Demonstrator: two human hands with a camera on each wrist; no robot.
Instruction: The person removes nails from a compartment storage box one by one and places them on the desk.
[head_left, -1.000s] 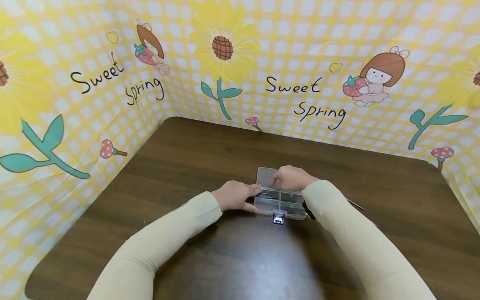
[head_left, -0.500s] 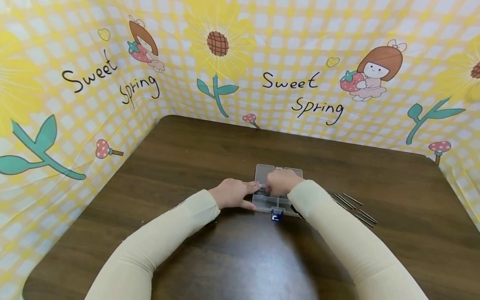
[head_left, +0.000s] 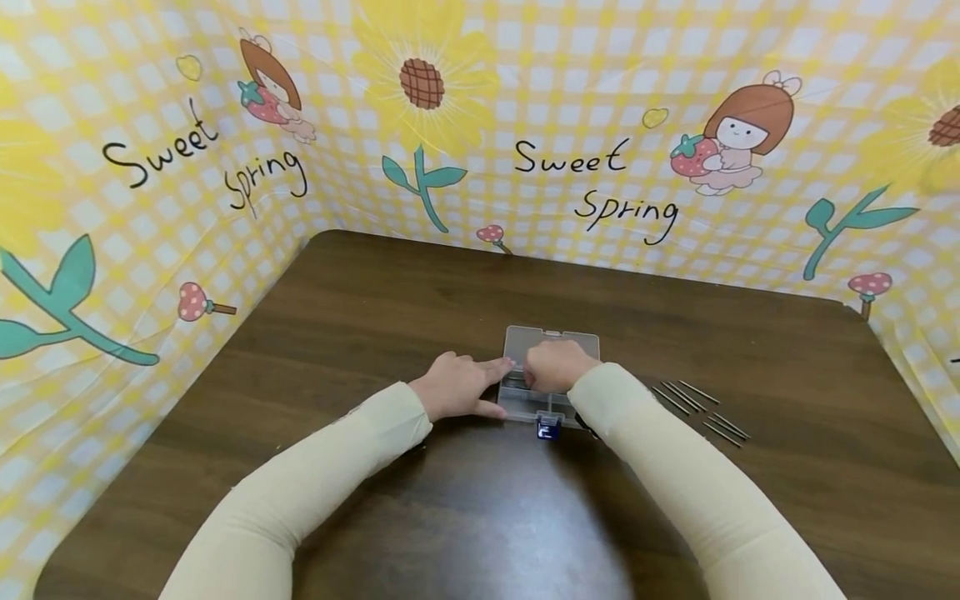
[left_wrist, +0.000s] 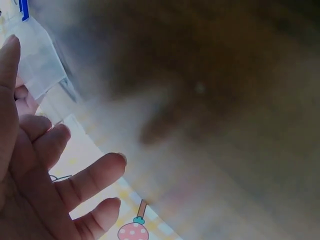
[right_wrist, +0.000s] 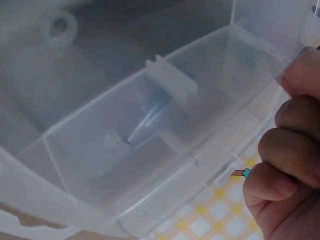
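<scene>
A clear plastic compartment box (head_left: pixel 525 414) lies on the table, its lid (head_left: pixel 517 340) laid back behind it and its blue latch (head_left: pixel 548 427) facing me. My left hand (head_left: pixel 456 386) touches the box's left side with forefinger and thumb extended; its other fingers are spread loosely in the left wrist view. My right hand (head_left: pixel 557 367) reaches over the back left compartment with curled fingers. Its fingertips are hidden, so I cannot see whether they hold anything. Inside the box, the right wrist view shows a thin shiny metal rod (right_wrist: pixel 145 122) beside a divider (right_wrist: pixel 172 82).
Several thin metal rods (head_left: pixel 686 397) lie loose on the brown table (head_left: pixel 405 292), right of the box and beside my right sleeve (head_left: pixel 660 442). Yellow checked cloth (head_left: pixel 577 108) walls the table's left and back edges.
My right hand has come down from over the lid to the back left compartment, its fingers now in or over it. The left hand stays at the box's side. The head view has shifted slightly.
</scene>
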